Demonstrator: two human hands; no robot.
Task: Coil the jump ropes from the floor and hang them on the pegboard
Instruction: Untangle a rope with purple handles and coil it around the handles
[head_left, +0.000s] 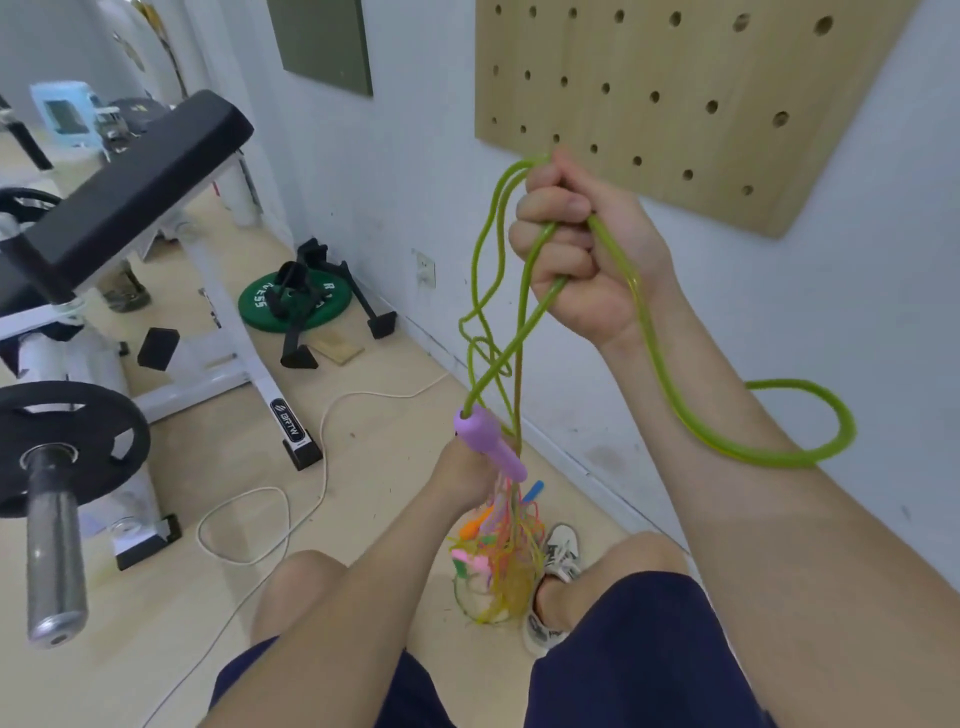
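My right hand (582, 249) is raised in front of the wooden pegboard (685, 93) and grips several loops of a green jump rope (519, 322). One loop of that rope trails over my right forearm and curls out to the right. Lower down, my left hand (467, 473) grips the rope's purple handle (488, 436), with green strands running up from it to the right hand. A tangled pile of colourful jump ropes (498, 561) lies on the floor below, by the wall. No pegs show in the pegboard's holes.
A weight bench (140, 171) with a loaded barbell (57, 519) fills the left side. A green weight plate (296, 301) and black stands lie by the wall. A white cable (291, 499) snakes across the floor. My shoe (556, 571) stands beside the rope pile.
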